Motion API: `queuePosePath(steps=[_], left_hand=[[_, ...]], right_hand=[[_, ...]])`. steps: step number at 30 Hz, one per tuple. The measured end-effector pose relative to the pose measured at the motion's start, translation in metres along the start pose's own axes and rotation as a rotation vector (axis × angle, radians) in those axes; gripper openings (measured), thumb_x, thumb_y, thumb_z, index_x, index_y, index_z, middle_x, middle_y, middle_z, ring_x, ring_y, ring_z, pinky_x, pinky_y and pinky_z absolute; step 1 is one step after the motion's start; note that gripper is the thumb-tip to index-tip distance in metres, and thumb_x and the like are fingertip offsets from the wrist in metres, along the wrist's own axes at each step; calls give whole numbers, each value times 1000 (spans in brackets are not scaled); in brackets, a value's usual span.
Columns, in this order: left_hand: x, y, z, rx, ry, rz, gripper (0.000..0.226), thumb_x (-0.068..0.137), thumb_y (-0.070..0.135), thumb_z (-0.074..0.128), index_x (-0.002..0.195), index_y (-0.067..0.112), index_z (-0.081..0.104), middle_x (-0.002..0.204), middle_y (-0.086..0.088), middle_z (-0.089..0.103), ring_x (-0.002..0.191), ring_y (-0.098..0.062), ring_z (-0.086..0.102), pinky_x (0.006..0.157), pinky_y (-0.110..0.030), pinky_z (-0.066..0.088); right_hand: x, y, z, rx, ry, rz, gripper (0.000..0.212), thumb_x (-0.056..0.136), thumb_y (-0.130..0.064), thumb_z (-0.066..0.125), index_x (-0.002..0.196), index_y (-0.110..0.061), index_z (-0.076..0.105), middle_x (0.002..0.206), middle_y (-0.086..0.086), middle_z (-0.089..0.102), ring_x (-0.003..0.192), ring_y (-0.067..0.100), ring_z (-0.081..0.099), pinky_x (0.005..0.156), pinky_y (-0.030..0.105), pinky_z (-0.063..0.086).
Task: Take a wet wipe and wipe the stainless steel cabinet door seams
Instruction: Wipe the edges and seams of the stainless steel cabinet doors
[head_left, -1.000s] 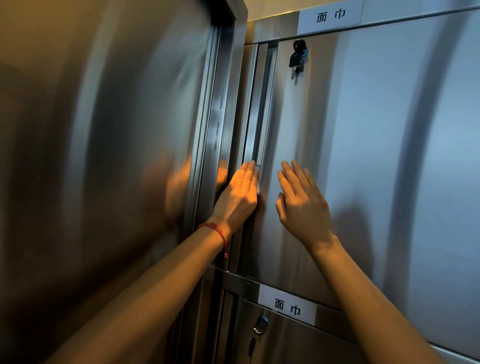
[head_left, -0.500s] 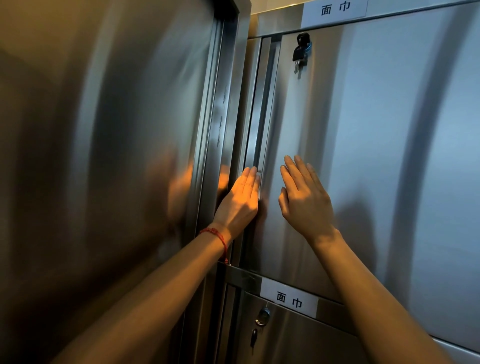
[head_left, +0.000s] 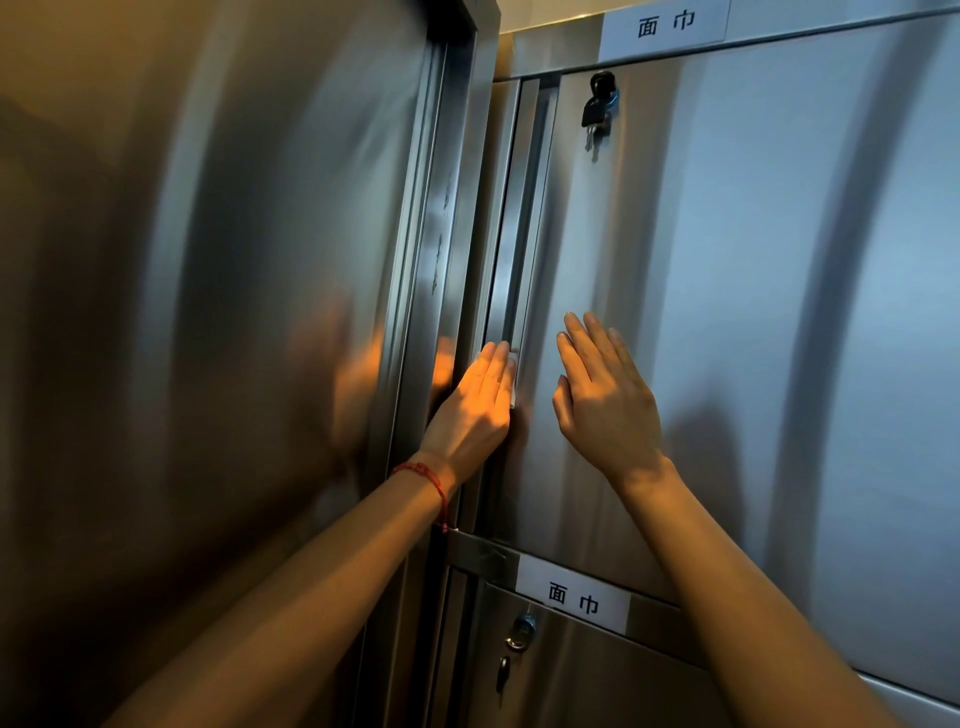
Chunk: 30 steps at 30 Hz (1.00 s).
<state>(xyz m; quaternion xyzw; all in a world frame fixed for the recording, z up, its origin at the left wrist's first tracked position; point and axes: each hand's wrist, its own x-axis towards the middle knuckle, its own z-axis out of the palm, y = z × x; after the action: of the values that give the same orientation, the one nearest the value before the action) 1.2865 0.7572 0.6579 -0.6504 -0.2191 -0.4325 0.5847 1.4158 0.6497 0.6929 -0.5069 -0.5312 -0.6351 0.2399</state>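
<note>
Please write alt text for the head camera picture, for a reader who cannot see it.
A left hand presses a white wipe into the vertical seam of a steel cabinet door, while the right hand lies flat on that door. A key hangs in the lock above.

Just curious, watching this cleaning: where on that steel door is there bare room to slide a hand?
Bare steel runs right of the right hand, across the upper door up to the top label. The seam channel is free above the left hand, below the hanging key. It is crowded low down: both hands, wet wipe, lower label.
</note>
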Motion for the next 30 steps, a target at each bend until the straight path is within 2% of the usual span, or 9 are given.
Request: queuePosePath(steps=[6, 10, 18, 23, 27, 30], left_hand=[[1, 3, 4, 35, 0, -21, 41, 93, 0, 27, 133, -10, 30, 138, -21, 45, 131, -30, 41, 110, -36, 33], [-14, 13, 0, 29, -41, 15, 43, 96, 5, 36, 135, -11, 27, 140, -23, 41, 133, -34, 36, 110, -39, 32], [-12, 7, -2, 15, -50, 24, 44, 93, 1, 37, 135, -9, 28, 140, -22, 41, 132, -32, 37, 109, -38, 34], [-22, 13, -2, 23, -51, 29, 41, 94, -5, 24, 134, -9, 31, 139, -22, 43, 132, -33, 38, 110, -39, 33], [-25, 13, -6, -32, -72, 33, 44, 91, 2, 42, 133, -9, 32, 137, -22, 45, 131, -33, 40, 107, -39, 36], [-19, 9, -6, -7, -45, 35, 43, 90, -1, 37, 132, -9, 32, 136, -22, 46, 130, -32, 41, 107, -38, 36]], right_hand=[[-1, 0, 2, -5, 14, -3, 45, 84, -12, 62, 127, 3, 56, 135, 19, 51, 130, 32, 44, 110, 44, 33], [-1, 0, 1, -16, 18, -10, 46, 84, -12, 61, 126, 3, 56, 135, 20, 51, 130, 33, 44, 110, 44, 31], [0, 0, 0, -12, 6, -3, 46, 84, -13, 62, 126, 3, 56, 134, 20, 51, 129, 33, 44, 110, 45, 31], [0, -1, 0, -3, 9, 2, 45, 84, -11, 62, 126, 3, 56, 134, 20, 51, 129, 33, 44, 109, 45, 32], [0, -1, -1, -4, 9, 1, 46, 83, -11, 64, 125, 4, 57, 133, 20, 52, 128, 34, 45, 109, 45, 32], [0, -1, -1, -5, 5, 0, 46, 83, -11, 62, 126, 3, 56, 134, 20, 51, 129, 33, 44, 109, 46, 34]])
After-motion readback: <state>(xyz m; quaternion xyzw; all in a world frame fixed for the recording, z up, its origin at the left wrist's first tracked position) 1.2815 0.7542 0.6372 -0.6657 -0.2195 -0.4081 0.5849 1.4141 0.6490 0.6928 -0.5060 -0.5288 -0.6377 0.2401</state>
